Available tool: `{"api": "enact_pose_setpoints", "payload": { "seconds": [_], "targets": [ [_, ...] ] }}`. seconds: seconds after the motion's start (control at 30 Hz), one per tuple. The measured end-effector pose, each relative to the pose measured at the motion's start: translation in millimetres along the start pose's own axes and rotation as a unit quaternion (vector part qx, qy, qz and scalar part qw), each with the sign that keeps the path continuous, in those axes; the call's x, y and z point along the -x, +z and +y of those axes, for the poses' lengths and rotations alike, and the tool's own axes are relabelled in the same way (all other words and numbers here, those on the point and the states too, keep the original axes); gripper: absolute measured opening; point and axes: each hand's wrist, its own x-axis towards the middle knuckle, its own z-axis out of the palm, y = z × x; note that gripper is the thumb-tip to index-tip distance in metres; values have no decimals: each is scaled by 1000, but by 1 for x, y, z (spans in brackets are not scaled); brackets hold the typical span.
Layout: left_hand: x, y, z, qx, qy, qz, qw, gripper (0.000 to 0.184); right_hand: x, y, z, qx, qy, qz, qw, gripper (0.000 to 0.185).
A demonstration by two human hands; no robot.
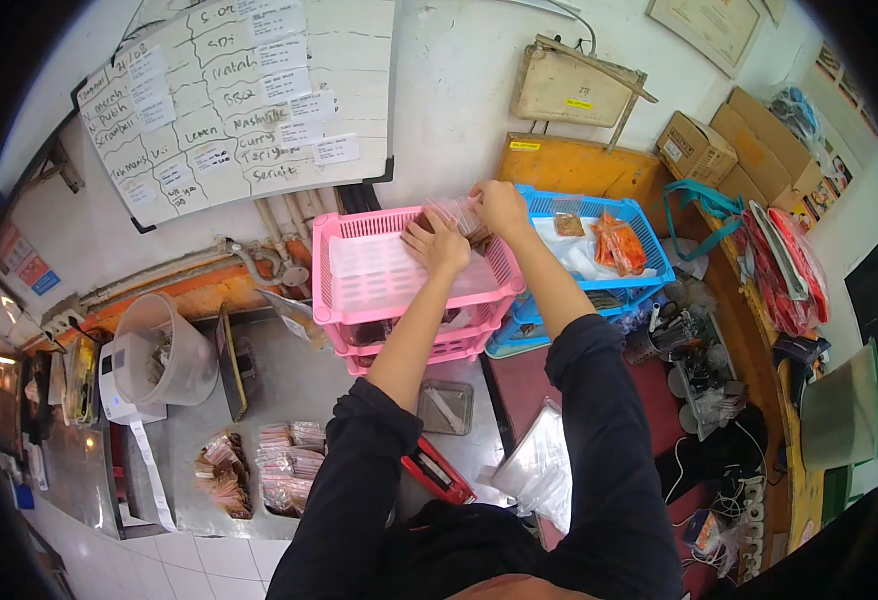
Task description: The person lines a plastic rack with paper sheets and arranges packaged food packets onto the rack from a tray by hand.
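Note:
A pink basket (344, 300), lined with a pale sheet, stands stacked on another pink basket at the middle of the view. Inside its back right corner are clear packets with brown contents (466, 216). My left hand (439, 243) lies over the front left of these packets, its fingers closed against them. At their right side, my right hand (502, 207) has its fingers bent round the packets' edge. Just right stands a blue basket (664, 262), holding a packet of orange food (619, 245) and a small brown packet (568, 222).
Bundled packets (292, 465), a metal tray (446, 408), a red stapler-like tool (439, 472) and clear plastic bags (542, 465) lie nearer me. A clear tub (184, 360) sits on a white device at left. A whiteboard (249, 100) hangs behind.

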Motion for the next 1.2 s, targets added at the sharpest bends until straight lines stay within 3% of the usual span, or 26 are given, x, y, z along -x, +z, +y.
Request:
{"api": "enact_pose_setpoints", "payload": {
  "seconds": [0.17, 0.3, 0.37, 0.43, 0.5, 0.57, 0.6, 0.67, 0.73, 0.8, 0.87, 0.93, 1.07, 1.2],
  "targets": [
    [4, -13, -3, 4, 18, -43, 999, 94, 6, -19, -2, 29, 84, 86, 992, 18],
    [10, -21, -7, -68, 11, -90, 994, 112, 11, -31, 1, 38, 122, 35, 991, 21],
    [9, -16, -7, -87, 9, -77, 993, 114, 12, -25, 8, 65, 55, -4, 996, 23],
    [8, -14, -5, -104, 7, -63, 993, 117, 16, -32, 3, 47, 58, -1, 997, 22],
    [7, -15, -9, -59, 26, -42, 997, 109, 27, -39, -3, 27, 62, -2, 998, 21],
    [13, -25, -10, -46, 40, -46, 997, 108, 48, -49, -12, -90, 9, 105, 990, 21],
    [18, -31, -9, -32, 55, -49, 997, 107, 63, -54, -18, -90, 13, 102, 991, 21],
    [30, -49, -2, -81, 63, -69, 992, 108, 104, -58, -31, -297, 31, 147, 943, 19],
    [32, -57, -5, -129, 67, -89, 985, 108, 158, -53, -45, -371, 33, 193, 908, 19],
    [23, -62, -17, -104, 137, -138, 975, 112, 213, -45, -58, -383, 64, 182, 903, 16],
    [21, -76, -28, -118, 140, -137, 974, 112, 265, -29, -74, -455, 145, 116, 871, 17],
    [22, -97, -51, 68, 306, -76, 946, 102, 311, -13, -86, -485, 158, 47, 859, 16],
    [103, -187, -88, 140, 400, 23, 906, 62, 376, 34, -103, -493, 191, -89, 844, 20],
    [177, -231, -183, 109, 292, 23, 950, 42, 416, 88, -127, -538, 247, -264, 761, 18]
  ]
}}
